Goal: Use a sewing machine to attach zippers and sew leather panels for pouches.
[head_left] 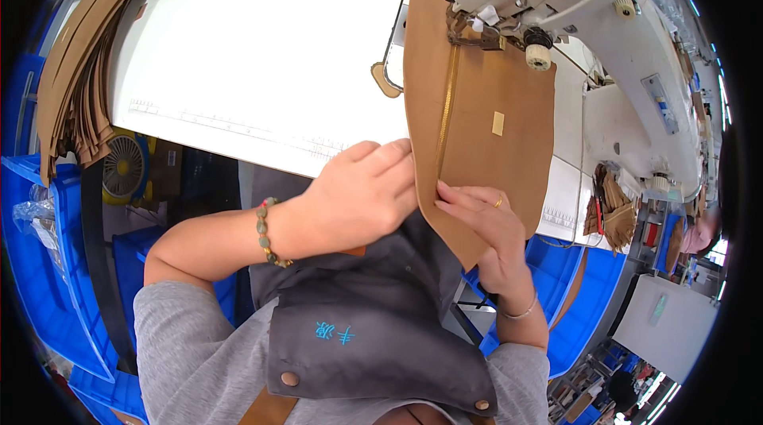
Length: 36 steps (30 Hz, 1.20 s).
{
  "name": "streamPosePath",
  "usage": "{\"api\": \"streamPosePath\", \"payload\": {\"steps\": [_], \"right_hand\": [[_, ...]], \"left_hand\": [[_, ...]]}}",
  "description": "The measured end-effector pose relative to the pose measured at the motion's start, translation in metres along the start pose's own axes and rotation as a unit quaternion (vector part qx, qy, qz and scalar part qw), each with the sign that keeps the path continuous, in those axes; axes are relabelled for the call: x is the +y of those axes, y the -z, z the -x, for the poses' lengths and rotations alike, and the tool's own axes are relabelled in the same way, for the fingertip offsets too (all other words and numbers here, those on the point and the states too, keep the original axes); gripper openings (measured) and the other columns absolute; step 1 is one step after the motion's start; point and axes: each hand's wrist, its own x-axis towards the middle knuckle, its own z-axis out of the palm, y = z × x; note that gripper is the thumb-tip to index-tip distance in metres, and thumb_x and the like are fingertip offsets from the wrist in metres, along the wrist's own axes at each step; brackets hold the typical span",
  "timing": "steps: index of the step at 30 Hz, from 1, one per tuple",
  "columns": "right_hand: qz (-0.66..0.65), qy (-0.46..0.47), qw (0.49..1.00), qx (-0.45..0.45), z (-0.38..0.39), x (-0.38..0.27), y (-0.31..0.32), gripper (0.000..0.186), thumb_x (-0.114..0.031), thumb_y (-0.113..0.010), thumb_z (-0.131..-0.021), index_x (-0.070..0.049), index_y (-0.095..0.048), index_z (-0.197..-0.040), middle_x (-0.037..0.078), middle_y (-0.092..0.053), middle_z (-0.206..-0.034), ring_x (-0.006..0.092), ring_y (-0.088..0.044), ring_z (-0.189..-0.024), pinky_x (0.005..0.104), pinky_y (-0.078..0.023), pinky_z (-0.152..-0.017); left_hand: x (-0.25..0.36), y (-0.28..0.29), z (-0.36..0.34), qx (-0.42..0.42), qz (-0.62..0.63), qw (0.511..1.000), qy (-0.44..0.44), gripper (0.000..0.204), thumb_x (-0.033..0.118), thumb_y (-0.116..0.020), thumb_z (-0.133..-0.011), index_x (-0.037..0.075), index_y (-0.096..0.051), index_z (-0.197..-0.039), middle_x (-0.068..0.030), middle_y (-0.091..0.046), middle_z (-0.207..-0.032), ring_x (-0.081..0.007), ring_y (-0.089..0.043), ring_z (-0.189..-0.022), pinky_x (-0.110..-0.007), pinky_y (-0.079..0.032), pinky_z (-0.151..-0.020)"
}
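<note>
A brown leather-like panel [520,83] lies under the presser foot [477,37] of a white sewing machine [628,44] and hangs past the table's front edge. A gold-toothed zipper [447,99] runs along it from the foot toward me, and a small pale label [498,123] sits right of the zipper. My left hand [369,191] is closed on the panel's left edge, its fingertips partly hidden. My right hand [489,226] pinches the panel near the zipper's close end, with the panel's lower corner hanging beside the palm.
Stacked brown pieces [79,83] drape over the white table's [262,52] left end. A yellow fan [125,164] stands below. Blue bins [56,266] flank me on both sides. Brown scraps [616,206] and a red-handled tool [599,214] are at the right.
</note>
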Motion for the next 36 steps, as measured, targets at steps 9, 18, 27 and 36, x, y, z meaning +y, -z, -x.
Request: {"api": "streamPosePath", "payload": {"steps": [9, 18, 27, 36], "right_hand": [[-0.236, -0.325, 0.885, 0.235, 0.007, 0.073, 0.102, 0.037, -0.021, -0.050, -0.111, 0.006, -0.066, -0.130, 0.017, -0.072, -0.120, 0.0147, -0.072, -0.084, 0.0256, -0.057, -0.063], [-0.008, -0.005, 0.997, -0.078, 0.039, 0.078, 0.065, 0.045, -0.020, -0.071, -0.099, 0.003, -0.063, -0.137, 0.012, -0.071, -0.127, 0.0194, -0.072, -0.088, 0.0311, -0.059, -0.073], [0.109, -0.039, 0.989, -0.091, 0.022, 0.034, 0.027, 0.045, -0.022, -0.070, -0.096, -0.002, -0.067, -0.136, 0.015, -0.068, -0.139, 0.0337, -0.064, -0.128, 0.0463, -0.048, -0.113], [0.230, 0.022, 0.971, -0.069, -0.019, 0.051, 0.045, 0.044, -0.020, -0.070, -0.096, -0.002, -0.068, -0.135, 0.015, -0.068, -0.138, 0.0350, -0.065, -0.126, 0.0468, -0.048, -0.112]], "left_hand": [[0.033, -0.004, -0.006, -0.109, -0.142, 0.984, 0.006, 0.027, 0.014, -0.063, -0.082, -0.004, -0.069, -0.102, -0.0220, -0.072, -0.116, -0.0341, -0.066, -0.110, -0.033, -0.053, -0.076], [0.033, -0.007, -0.003, -0.103, -0.143, 0.984, 0.018, 0.025, 0.016, -0.063, -0.087, -0.003, -0.068, -0.103, -0.0221, -0.073, -0.116, -0.0301, -0.067, -0.107, -0.031, -0.051, -0.073], [0.030, 0.000, -0.008, -0.120, -0.084, 0.989, 0.019, 0.021, 0.016, -0.064, -0.081, 0.000, -0.065, -0.094, -0.0160, -0.072, -0.104, -0.0208, -0.061, -0.088, -0.028, -0.047, -0.069], [0.027, -0.004, -0.008, -0.071, -0.127, 0.989, -0.018, 0.016, 0.019, -0.065, -0.081, 0.003, -0.064, -0.082, -0.0157, -0.070, -0.089, -0.0270, -0.063, -0.092, -0.031, -0.048, -0.072]]}}
